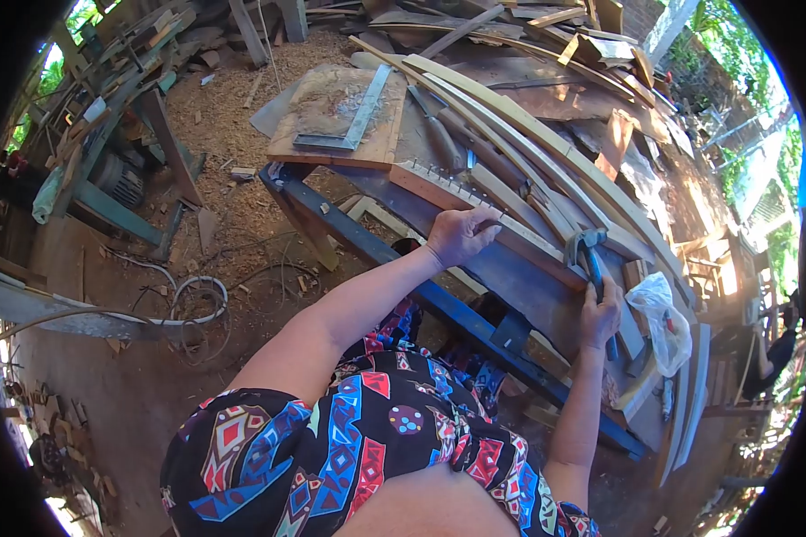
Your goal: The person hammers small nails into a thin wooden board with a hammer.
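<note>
My left hand (462,236) is closed at the edge of a long wooden strip (537,248), its thumb and fingers pinched together; what they hold is too small to make out. A row of nails (448,183) stands upright along the strip, to the upper left of that hand. My right hand (601,313) is wrapped round the handle of a hammer (587,248). The hammer's head is up, near the right end of the strip. The strip lies on a workbench with a blue frame (376,246).
A metal square (364,111) lies on a board (309,107) at the bench's far left. Long planks (546,143) run behind the strip. A clear plastic bag (661,318) sits right of the hammer. Cables (197,304) lie on the floor at left, and a wood pile stands behind.
</note>
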`<state>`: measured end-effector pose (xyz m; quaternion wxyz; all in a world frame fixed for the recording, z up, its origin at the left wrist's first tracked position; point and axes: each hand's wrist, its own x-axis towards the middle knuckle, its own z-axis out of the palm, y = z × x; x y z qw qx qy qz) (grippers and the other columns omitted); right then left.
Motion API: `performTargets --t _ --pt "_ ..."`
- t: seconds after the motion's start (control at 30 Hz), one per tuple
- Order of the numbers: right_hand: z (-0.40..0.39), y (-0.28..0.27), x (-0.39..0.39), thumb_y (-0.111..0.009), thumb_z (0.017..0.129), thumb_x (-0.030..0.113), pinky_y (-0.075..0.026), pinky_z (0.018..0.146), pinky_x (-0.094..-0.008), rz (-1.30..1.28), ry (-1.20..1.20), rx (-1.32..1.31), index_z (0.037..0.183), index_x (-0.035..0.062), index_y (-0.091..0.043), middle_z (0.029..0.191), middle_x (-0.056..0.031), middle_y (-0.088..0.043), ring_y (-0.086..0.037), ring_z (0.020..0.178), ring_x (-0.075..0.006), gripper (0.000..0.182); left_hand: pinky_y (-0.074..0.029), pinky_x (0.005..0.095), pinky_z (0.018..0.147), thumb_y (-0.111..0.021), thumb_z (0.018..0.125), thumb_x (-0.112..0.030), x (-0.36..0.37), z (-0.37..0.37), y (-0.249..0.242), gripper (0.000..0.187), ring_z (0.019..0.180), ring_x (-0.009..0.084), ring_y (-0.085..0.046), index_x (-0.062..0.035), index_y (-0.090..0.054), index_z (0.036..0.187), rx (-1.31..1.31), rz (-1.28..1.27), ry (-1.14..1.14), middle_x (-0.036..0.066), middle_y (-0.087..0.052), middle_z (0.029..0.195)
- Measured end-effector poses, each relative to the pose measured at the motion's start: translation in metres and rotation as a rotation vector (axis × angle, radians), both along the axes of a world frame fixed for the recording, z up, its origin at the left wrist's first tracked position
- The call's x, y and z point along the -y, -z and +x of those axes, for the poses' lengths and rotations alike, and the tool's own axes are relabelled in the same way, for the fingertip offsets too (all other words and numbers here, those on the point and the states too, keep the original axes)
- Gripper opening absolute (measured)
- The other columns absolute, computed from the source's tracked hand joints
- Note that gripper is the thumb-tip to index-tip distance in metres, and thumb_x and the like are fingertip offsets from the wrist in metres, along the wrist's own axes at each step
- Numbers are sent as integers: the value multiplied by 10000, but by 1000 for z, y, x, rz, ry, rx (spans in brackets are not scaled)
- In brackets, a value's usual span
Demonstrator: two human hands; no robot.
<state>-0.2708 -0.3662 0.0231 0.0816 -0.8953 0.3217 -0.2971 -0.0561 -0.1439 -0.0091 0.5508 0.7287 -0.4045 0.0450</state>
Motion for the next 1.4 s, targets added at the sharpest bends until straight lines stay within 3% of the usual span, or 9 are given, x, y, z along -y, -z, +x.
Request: performTargets --t 0.1,0.17,0.2,0.27,0.4,0.53,0.73,1.03,1.4 --pt "0 0 2 -662 823 141 -464 836 -412 70 1 18 1072 70 -626 1023 -131 -626 -593 975 -325 261 -513 253 603 -689 857 -173 2 -13 -1 163 639 119 -644 -58 -665 969 -95 -76 -3 51 -682 755" --pt "-1 -3 3 -664 823 141 -463 832 -409 107 -4 18 1072 71 -626 1008 -129 -621 -593 962 -324 261 -453 233 505 -672 879 -157 8 -24 4 108 520 82 -548 -58 -658 919 -370 -380 108 -14 -599 644" --pt "-1 -2 5 -666 823 142 -462 829 -407 131 -10 17 1073 72 -626 993 -126 -617 -593 949 -323 262 -453 233 505 -672 879 -157 2 -30 -2 108 520 82 -548 -58 -658 919 -369 -368 109 -14 -599 644" --pt "-2 2 7 -668 825 148 -460 824 -403 143 -23 43 1064 63 -624 982 -121 -606 -589 939 -320 258 -380 214 472 -647 900 -151 -17 -43 -30 82 507 55 -465 -72 -631 916 -1217 -270 217 -55 -491 604" --pt "-2 -3 3 -663 831 155 -455 818 -406 160 -29 42 1054 51 -619 977 -125 -595 -582 946 -318 250 -386 232 518 -607 911 -157 -31 -54 -28 120 624 78 -494 -80 -595 1003 -1725 -347 224 -28 -474 668" --pt "-3 -6 0 -664 832 172 -454 826 -412 154 -14 32 1079 58 -616 994 -127 -592 -579 953 -323 276 -545 345 700 -539 906 -74 -37 -68 -39 246 792 202 -610 -19 -537 1146 -1779 -348 95 64 -569 857" --pt "-4 -4 0 -664 831 184 -449 841 -421 131 -23 17 1103 66 -614 1012 -129 -590 -573 971 -330 300 -546 445 877 -431 896 20 -42 -73 -50 341 1010 323 -606 49 -453 1235 -1806 -350 130 178 -547 1116" --pt "-3 -6 -2 -662 830 186 -445 850 -422 150 -5 8 1112 73 -612 1009 -128 -590 -568 984 -331 307 -557 445 891 -390 912 26 -46 -78 -49 346 1089 354 -591 45 -392 1257 -1830 -353 139 223 -534 1176" --pt "-3 -8 -4 -671 825 188 -447 862 -414 164 13 -6 1119 73 -610 1054 -128 -591 -570 1006 -329 322 -601 388 794 -382 985 -74 -44 -93 -50 249 1012 349 -644 27 -399 1212 -1871 -321 116 254 -581 1128"
